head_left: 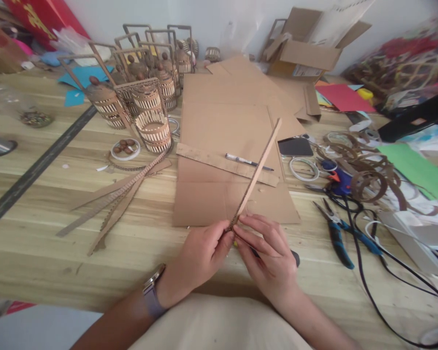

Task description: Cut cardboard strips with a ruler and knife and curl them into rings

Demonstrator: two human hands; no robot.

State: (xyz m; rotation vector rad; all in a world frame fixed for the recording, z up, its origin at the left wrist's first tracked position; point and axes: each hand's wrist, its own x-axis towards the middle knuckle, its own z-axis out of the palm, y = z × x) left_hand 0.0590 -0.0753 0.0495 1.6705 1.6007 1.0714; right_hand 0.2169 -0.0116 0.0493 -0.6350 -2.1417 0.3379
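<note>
A narrow cardboard strip slants up and away from my fingers over the cardboard sheets. Its near end is pinched by my left hand, which is closed with thumb and forefinger together. Beside it my right hand has its fingers closed on the same end of the strip. Beneath the strip lie a flat cardboard sheet, a wider cardboard piece and a pen. A dark handle shows partly behind my right hand; the rest of that tool is hidden.
Several basket-like lanterns with handles stand at the back left, near a small dish of brown beads. Cut cardboard strips lie at left. Pliers, black cables and coiled strips crowd the right. An open box stands behind.
</note>
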